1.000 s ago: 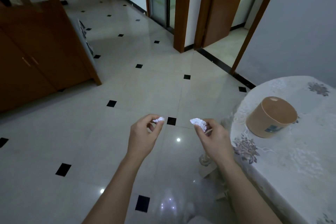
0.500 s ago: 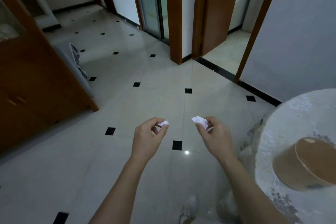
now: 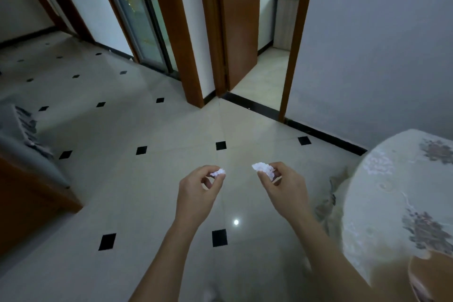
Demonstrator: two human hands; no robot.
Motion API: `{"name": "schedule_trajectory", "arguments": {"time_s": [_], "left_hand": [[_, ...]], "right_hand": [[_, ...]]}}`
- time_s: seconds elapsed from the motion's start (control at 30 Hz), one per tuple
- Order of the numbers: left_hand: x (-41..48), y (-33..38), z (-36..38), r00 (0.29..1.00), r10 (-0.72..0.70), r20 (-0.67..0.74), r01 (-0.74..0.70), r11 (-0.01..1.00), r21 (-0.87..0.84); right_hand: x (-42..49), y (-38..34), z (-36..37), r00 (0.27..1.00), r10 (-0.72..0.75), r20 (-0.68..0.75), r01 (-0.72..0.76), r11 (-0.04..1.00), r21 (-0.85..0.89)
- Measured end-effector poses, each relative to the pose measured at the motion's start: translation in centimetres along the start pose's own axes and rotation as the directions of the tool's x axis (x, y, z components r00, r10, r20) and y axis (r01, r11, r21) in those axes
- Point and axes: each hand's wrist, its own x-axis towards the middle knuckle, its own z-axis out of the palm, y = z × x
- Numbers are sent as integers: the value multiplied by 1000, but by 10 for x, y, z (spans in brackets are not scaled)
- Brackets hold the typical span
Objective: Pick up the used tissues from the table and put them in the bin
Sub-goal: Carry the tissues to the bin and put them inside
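Presently, two items in carriage.

1. small tissue (image 3: 217,172): crumpled wad with no long axis, pinched at the thumb and forefinger tips of the left grip (image 3: 193,193).
2. larger tissue (image 3: 263,168): crumpled wad, pinched likewise in the right grip (image 3: 284,186).

Location: both are held over the tiled floor (image 3: 127,179), off the counter (image 3: 382,179), which lies to the right, nearer the right grip.

Pose: forearms reach forward, with the grips level, side by side and apart.

Bin: not in view, so its direction from either grip cannot be told.

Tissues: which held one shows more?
The right tissue, in the right hand; it juts out clearly, while the left tissue barely peeks from the left hand.
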Motion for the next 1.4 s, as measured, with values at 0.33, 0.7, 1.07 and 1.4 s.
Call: {"name": "schedule_trajectory", "arguments": {"time_s": [0.33, 0.7, 1.07, 1.4], "left_hand": [[144, 20, 97, 924, 201, 324, -169, 978, -125], [189, 77, 219, 578, 494, 650, -316, 869, -380], [57, 142, 292, 118, 657, 744, -299, 738, -605], [-27, 169, 317, -192, 783, 591, -514, 433, -741]], "right_hand": [[85, 17, -40, 949, 129, -287, -176, 974, -145], [72, 36, -102, 661, 345, -666, -517, 853, -70], [-81, 58, -150, 259, 398, -880, -738, 669, 86], [-170, 71, -164, 88, 472, -877, -821, 533, 205]]}}
